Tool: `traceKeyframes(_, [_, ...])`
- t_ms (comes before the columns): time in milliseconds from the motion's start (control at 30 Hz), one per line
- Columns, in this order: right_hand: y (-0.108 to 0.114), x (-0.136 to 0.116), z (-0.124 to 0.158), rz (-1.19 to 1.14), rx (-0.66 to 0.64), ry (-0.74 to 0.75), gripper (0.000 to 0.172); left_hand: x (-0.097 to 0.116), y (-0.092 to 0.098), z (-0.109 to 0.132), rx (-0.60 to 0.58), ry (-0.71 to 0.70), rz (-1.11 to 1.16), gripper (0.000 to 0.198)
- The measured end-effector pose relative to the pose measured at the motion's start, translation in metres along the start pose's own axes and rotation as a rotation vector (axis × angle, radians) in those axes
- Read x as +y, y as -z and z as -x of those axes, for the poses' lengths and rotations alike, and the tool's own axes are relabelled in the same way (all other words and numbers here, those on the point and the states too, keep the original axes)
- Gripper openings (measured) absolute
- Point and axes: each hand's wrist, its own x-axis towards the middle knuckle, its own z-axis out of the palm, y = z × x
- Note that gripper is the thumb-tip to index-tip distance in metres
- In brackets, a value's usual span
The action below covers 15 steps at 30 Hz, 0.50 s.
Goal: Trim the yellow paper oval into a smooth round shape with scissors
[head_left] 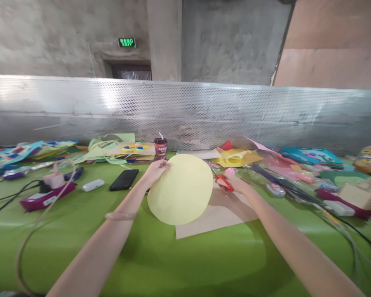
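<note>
A large pale yellow paper circle point(181, 189) is held up over the table by my left hand point(157, 171), which pinches its upper left edge. My right hand point(233, 183) grips red-handled scissors point(225, 182) just to the right of the circle. The scissor blades are hard to make out, so I cannot tell whether they touch the paper. Beneath and to the right of the circle, a light beige sheet point(204, 220) lies on the green table point(185, 264).
A dark lidded cup point(160, 148) with a straw stands behind my left hand. A black phone point(124, 180) and white case point(93, 185) lie left. Purple power strips point(48, 197) and cables flank both sides. Paper scraps point(235, 157) line the back, before a perforated metal barrier point(185, 107).
</note>
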Motion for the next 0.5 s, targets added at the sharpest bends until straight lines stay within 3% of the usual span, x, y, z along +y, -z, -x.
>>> traceKeyframes(233, [0.0017,0.0010,0.0024,-0.019,-0.003,-0.007,0.021,0.0021,0.0007,0.0021,-0.008,0.010,-0.007,0.038])
traceKeyframes(500, [0.0068,-0.0038,0.0061,0.080,0.021,0.002,0.016,0.0070,0.0006,0.0051,-0.004,0.038,-0.018,0.040])
